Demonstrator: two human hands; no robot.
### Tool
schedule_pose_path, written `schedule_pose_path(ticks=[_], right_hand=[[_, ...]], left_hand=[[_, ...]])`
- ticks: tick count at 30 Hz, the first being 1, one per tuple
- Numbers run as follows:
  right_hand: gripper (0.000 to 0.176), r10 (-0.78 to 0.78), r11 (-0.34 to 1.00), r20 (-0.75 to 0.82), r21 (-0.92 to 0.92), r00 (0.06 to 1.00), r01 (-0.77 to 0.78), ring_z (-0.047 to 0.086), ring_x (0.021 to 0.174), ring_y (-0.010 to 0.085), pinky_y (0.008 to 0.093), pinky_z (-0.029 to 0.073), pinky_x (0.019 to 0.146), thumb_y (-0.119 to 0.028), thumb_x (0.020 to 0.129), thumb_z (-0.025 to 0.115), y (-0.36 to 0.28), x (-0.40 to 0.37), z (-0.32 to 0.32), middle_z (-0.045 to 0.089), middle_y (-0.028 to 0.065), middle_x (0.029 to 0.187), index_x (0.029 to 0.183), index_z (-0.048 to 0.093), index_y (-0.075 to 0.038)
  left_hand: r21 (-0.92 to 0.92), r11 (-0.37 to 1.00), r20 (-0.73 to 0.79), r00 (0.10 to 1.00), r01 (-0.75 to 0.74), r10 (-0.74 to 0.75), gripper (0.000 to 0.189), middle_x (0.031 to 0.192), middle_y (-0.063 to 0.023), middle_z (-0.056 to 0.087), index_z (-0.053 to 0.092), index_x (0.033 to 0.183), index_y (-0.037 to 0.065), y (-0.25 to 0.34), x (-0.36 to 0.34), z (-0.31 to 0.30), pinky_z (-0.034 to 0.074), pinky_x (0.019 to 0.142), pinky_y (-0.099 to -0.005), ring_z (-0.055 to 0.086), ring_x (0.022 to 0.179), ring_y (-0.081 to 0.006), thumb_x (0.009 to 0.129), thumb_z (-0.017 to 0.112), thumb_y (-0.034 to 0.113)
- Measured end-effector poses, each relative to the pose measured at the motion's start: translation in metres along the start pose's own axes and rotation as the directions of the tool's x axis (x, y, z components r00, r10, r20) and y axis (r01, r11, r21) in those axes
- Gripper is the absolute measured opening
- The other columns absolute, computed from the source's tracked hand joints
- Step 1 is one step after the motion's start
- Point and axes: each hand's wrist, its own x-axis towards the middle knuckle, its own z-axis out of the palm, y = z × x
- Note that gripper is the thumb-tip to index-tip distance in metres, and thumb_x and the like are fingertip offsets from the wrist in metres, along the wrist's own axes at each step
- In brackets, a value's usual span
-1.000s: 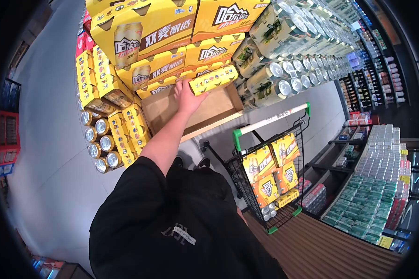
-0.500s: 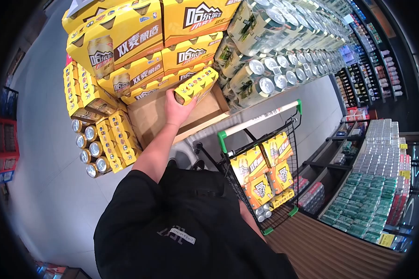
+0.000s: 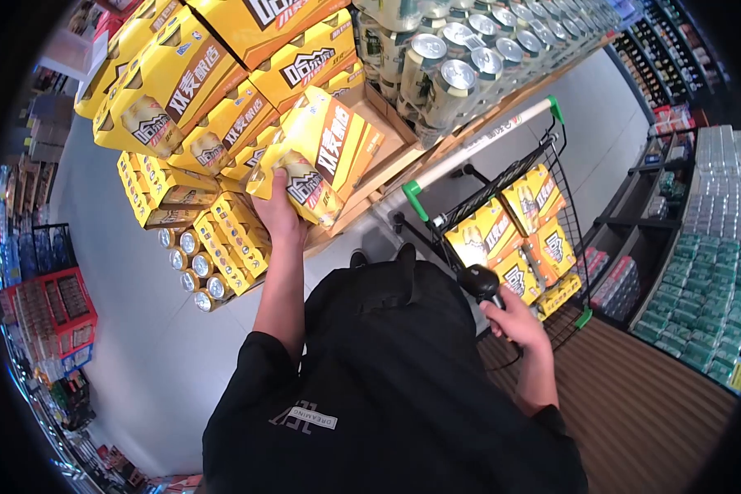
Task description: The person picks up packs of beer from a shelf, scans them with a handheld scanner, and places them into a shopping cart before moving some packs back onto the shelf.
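My left hand (image 3: 279, 207) is closed on the end of a yellow beer multipack (image 3: 325, 152), which is tilted with its printed side facing up. The pack is held over the open cardboard tray (image 3: 379, 175), in front of the stacked yellow packs (image 3: 214, 90). Low on the right, my right hand (image 3: 514, 319) grips the handle of a black handheld barcode scanner (image 3: 479, 282). The scanner's rounded head is beside the shopping cart (image 3: 584, 247), which has several yellow beer packs (image 3: 510, 226) inside.
Silver-topped cans (image 3: 461, 74) in shrink-wrapped rows stand to the right of the tray. Loose cans (image 3: 202, 263) and more yellow packs (image 3: 235, 239) are at the front left of the stack. The cart's white handle (image 3: 486, 140) crosses close to the tray. Green can stacks (image 3: 692, 296) line the right.
My left hand has turned the multipack so its large printed side shows, bringing it lower and nearer. My right hand has come into view with the scanner. The camera view has shifted.
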Motion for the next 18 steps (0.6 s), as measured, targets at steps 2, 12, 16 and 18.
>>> schedule_pose_path(ticks=[2,12,16,18], right_hand=[[0.048,-0.203,0.970,0.129,0.164,0.971,0.181,0.056,0.076,0.0066,0.0242,0.049,0.067,-0.016,0.099,0.069,-0.013,0.002,-0.001,0.056,-0.0003,0.085,0.142,0.052,-0.003],[0.050,-0.732,0.623,0.385,0.040,0.563,0.782,0.067,0.091,0.0206,0.0381,0.054,0.084,-0.020,0.093,0.073,-0.066,0.029,0.051,0.068,0.0079,0.104,0.133,0.053,0.002],[0.044,-0.670,0.649,0.424,-0.065,0.609,0.758,0.070,0.089,0.0296,0.0399,0.054,0.081,-0.017,0.084,0.071,-0.083,0.023,0.070,0.072,0.0138,0.094,0.124,0.061,-0.002],[0.045,-0.774,0.534,0.360,-0.072,0.521,0.843,0.071,0.085,0.0302,0.0392,0.054,0.077,-0.014,0.083,0.071,-0.084,0.020,0.077,0.071,0.0139,0.092,0.126,0.061,-0.005]], left_hand=[[-0.073,0.984,-0.012,0.987,0.160,-0.161,0.043,0.124,-0.0150,0.066,0.050,0.138,-0.001,0.017,-0.011,-0.001,0.058,0.092,-0.0396,0.069,0.110,-0.0261,0.103,0.061,0.019],[-0.119,0.897,0.094,0.904,0.425,-0.416,0.061,0.146,-0.0152,0.058,0.044,0.152,0.006,0.049,-0.043,-0.014,0.049,0.109,-0.0474,0.058,0.131,-0.0311,0.106,0.043,0.047],[-0.202,0.860,0.206,0.879,0.468,-0.430,0.063,0.149,-0.0156,0.056,0.042,0.154,0.006,0.048,-0.047,-0.022,0.049,0.110,-0.0484,0.058,0.132,-0.0324,0.106,0.043,0.047],[-0.243,0.823,0.255,0.852,0.514,-0.457,0.065,0.150,-0.0162,0.056,0.042,0.154,0.007,0.051,-0.051,-0.024,0.049,0.110,-0.0496,0.059,0.131,-0.0328,0.105,0.044,0.049]])
